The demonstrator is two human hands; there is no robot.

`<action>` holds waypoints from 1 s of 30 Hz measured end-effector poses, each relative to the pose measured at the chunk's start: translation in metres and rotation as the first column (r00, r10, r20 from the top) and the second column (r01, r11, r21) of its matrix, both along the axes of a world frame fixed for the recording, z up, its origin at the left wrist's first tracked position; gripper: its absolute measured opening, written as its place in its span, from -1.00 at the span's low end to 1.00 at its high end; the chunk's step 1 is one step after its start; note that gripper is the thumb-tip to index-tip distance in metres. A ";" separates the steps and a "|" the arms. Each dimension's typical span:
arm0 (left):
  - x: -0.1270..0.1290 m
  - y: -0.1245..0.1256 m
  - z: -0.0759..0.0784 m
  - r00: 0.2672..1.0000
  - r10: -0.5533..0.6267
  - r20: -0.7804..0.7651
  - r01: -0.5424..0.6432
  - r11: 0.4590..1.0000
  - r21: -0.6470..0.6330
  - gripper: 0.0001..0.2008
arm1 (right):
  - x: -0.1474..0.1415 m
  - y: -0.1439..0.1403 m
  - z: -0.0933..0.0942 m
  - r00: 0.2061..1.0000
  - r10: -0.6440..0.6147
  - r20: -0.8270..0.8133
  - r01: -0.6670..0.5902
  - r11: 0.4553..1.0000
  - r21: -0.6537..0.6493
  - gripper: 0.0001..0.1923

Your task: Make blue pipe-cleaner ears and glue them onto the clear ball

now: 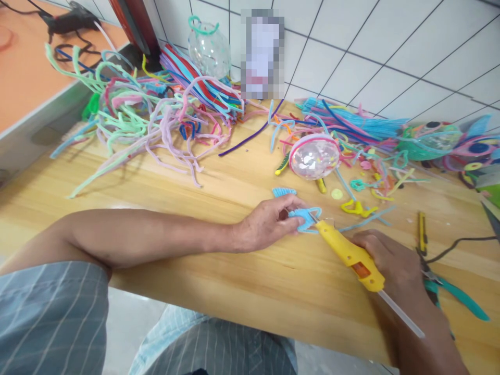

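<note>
Gripping a yellow glue gun (349, 255), right hand (386, 260) (left hand (265, 224) pinching) touches blue pipe-cleaner piece (307, 217).

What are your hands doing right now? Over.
Left hand pinning blue fuzzy shape to table. Right hand gripping yellow glue gun, nozzle at shape. Nothing blocking; clear ball behind.

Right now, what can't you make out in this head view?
- Upright object against the wall tiles: blurred out.
- Glue gun trigger: hidden under the right hand.
- Blue pipe-cleaner shape: partly covered by left hand fingers.
- Pliers: jaws behind the right wrist.
</note>
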State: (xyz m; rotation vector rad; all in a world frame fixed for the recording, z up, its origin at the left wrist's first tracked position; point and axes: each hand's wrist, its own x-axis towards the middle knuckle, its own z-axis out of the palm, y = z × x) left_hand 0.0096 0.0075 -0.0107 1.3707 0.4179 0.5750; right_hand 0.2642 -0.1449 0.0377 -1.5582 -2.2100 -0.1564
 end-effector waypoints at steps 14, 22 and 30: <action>0.001 0.000 -0.003 1.000 -0.002 -0.009 0.002 1.000 0.005 -0.77 | -0.013 -0.004 0.005 0.996 -0.082 -0.034 0.080 0.996 -0.047 -0.89; 0.000 0.000 -0.001 1.000 -0.006 -0.010 0.006 1.000 0.010 -0.78 | -0.010 -0.005 0.003 0.995 -0.084 -0.051 0.082 0.995 -0.050 -0.90; 0.000 0.001 -0.002 1.000 -0.012 -0.002 0.012 1.000 0.000 -0.77 | -0.012 -0.007 0.005 0.995 -0.099 -0.030 0.097 0.993 -0.066 -0.88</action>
